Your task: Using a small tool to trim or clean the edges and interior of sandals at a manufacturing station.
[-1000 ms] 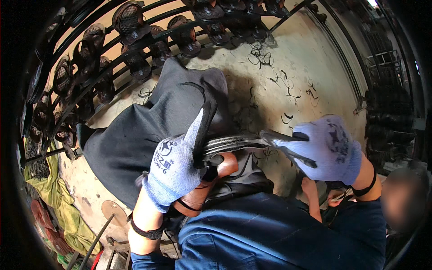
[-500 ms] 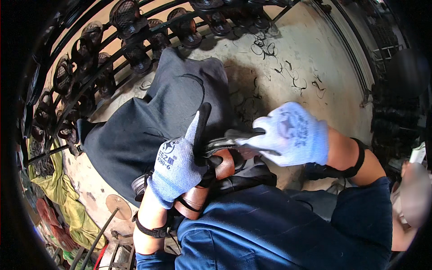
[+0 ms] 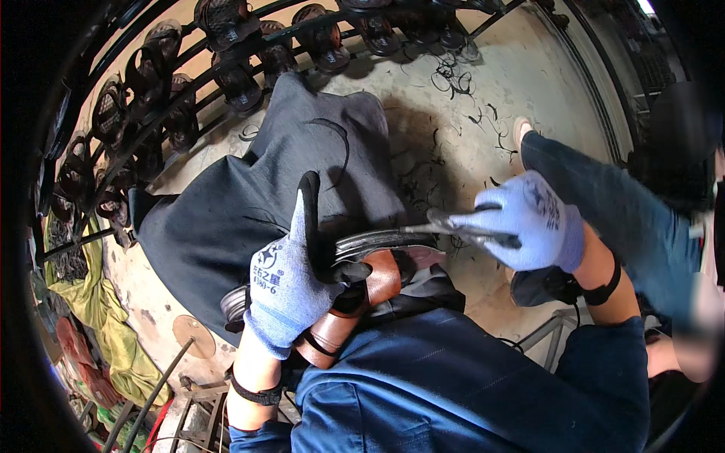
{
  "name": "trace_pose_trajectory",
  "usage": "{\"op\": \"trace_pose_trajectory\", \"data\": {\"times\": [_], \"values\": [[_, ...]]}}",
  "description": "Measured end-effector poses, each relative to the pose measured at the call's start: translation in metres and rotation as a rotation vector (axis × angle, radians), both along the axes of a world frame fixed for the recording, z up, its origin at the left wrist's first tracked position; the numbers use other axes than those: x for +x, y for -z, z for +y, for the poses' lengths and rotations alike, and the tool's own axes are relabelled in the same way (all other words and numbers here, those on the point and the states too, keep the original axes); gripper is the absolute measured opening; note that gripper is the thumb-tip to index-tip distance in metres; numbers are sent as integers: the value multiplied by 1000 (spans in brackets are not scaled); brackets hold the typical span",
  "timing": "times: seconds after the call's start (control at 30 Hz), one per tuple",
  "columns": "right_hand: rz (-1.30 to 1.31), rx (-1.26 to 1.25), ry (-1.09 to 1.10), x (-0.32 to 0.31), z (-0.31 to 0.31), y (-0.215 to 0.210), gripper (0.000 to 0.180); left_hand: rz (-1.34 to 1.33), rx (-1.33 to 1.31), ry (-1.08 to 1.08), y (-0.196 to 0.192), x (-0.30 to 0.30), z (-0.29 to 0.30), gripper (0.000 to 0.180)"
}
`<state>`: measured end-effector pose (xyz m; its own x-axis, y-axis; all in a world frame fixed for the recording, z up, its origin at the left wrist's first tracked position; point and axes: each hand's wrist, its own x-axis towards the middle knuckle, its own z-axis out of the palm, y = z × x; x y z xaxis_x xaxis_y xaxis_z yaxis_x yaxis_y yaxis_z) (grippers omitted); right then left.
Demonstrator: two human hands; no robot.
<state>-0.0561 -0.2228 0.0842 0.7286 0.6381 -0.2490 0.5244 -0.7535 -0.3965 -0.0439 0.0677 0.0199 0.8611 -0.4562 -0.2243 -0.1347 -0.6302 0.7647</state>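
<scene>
Swung back out rightward since half a second before, right hand (image 3: pixel 532 226) gripping a cutting tool (image 3: pixel 461 226) at the sole edge; left hand (image 3: pixel 291 283) clamping the brown sandal (image 3: pixel 362 291) on the lap; trimming judged underway, next calling for a steady draw along the rim.

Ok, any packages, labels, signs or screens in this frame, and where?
No packages, signs or screens.
Printed mark: back of the left hand glove, dark blue on pale blue knit, a round emblem above short lines.
Printed mark: back of the right hand glove, same dark blue emblem, partly creased.
</scene>
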Motion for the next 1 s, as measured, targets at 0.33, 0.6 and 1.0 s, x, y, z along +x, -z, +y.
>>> {"op": "trace_pose_trajectory", "data": {"times": [0.33, 0.6, 1.0], "values": [[-141, -119, -330, 24, 58, -9, 23, -65, 31, 44, 0, -7, 3, 100], [-116, 90, -423, 37, 86, 5, 10, -115, -9, 36, 2, -16, 18, 99], [-169, 244, -400, 28, 85, 50, 9, -114, 46, 43, -2, -18, 45, 99]]}}
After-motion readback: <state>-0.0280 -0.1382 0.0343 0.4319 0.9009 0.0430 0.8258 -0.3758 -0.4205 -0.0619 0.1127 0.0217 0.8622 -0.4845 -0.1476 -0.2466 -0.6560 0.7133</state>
